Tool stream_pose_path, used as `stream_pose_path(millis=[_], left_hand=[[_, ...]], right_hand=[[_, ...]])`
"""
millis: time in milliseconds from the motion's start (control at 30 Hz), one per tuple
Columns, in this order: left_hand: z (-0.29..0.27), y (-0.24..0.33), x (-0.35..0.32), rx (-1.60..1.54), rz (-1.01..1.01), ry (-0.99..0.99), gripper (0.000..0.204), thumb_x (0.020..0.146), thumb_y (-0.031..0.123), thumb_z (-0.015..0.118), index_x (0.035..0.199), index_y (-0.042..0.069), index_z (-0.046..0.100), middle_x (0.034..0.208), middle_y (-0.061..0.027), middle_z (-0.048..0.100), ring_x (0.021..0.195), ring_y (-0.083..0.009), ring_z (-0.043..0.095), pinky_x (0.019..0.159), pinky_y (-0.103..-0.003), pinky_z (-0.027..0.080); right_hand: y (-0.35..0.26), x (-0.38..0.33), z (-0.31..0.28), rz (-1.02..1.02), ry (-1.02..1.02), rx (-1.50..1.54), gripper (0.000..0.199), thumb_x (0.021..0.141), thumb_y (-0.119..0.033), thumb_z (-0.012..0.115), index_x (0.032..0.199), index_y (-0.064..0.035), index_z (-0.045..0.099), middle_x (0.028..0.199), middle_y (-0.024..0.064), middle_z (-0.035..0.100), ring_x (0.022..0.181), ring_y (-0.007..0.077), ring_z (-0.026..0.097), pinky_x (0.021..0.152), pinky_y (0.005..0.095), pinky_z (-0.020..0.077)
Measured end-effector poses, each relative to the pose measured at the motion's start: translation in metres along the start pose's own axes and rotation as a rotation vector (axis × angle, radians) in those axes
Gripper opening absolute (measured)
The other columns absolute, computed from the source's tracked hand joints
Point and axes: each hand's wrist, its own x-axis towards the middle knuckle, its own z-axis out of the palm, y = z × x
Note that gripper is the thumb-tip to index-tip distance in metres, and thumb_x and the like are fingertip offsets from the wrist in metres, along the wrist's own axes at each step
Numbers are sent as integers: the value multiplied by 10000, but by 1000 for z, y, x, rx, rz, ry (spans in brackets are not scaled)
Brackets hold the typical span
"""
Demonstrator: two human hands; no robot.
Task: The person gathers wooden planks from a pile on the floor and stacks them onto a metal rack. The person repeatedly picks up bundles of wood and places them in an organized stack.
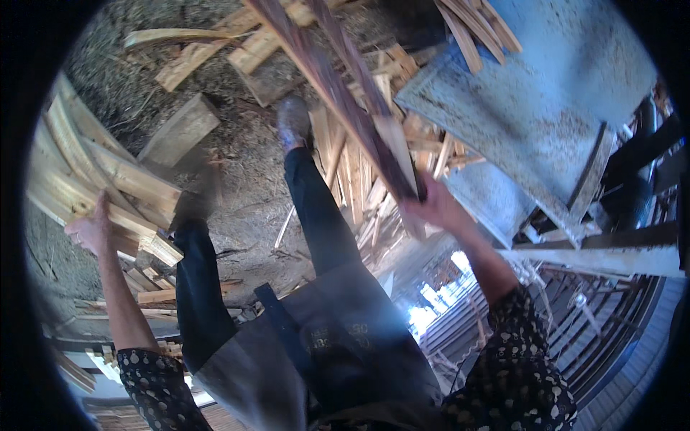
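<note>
My right hand is closed round the near end of long bark-edged wooden strips. They slant up and away to the upper left, with dark bark along their faces and a pale cut edge. At the left, my left hand grips the near side of a pale wooden board in a stack of sawn boards; some of its fingers are hidden behind the wood. The stack's cut ends lie close to my left leg.
A scuffed blue-grey metal table stands at the right, with several wood strips over its far edge. Split offcuts are heaped beyond my outstretched foot. A wooden block lies on the debris-strewn ground. Metal framework is at lower right.
</note>
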Motion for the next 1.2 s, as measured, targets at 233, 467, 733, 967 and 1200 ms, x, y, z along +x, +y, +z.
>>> stream_pose_path(millis=[233,467,733,967,1200], left_hand=[[8,-14,13,10,-52,-11,1052,489,580,760,1076,-126,248,1084,-324,389,1032,-426,433,865,-465,407],[-5,16,-9,66,-40,-1,1061,581,435,747,1224,-124,115,1159,-330,336,1097,-449,375,959,-465,326],[-24,15,-27,-122,-199,50,1051,601,369,733,1360,26,92,1329,-247,234,1191,-391,320,980,-445,300],[-37,123,-67,-674,354,-59,574,777,110,583,1291,35,339,1310,-202,349,1230,-305,325,1026,-414,263],[-50,258,-187,-1384,222,-1137,753,756,281,654,1326,2,249,1295,-184,387,1177,-291,403,927,-387,398]], right_hand=[[188,-308,93,934,-496,-524,789,655,-425,714,1282,-127,340,1295,171,370,1057,380,482,906,446,386],[159,-59,155,56,-53,7,466,780,-249,592,1175,-41,461,1161,169,499,1076,307,480,886,372,404],[-144,202,-52,-241,336,541,573,820,-255,546,1279,7,325,1182,221,480,1045,267,517,862,387,434],[-179,263,-81,-307,31,1150,195,822,-248,543,836,-72,458,619,36,490,504,109,481,450,256,418],[-100,65,26,-79,8,1079,259,807,-66,532,1052,-55,449,689,-28,425,519,51,410,439,193,345]])
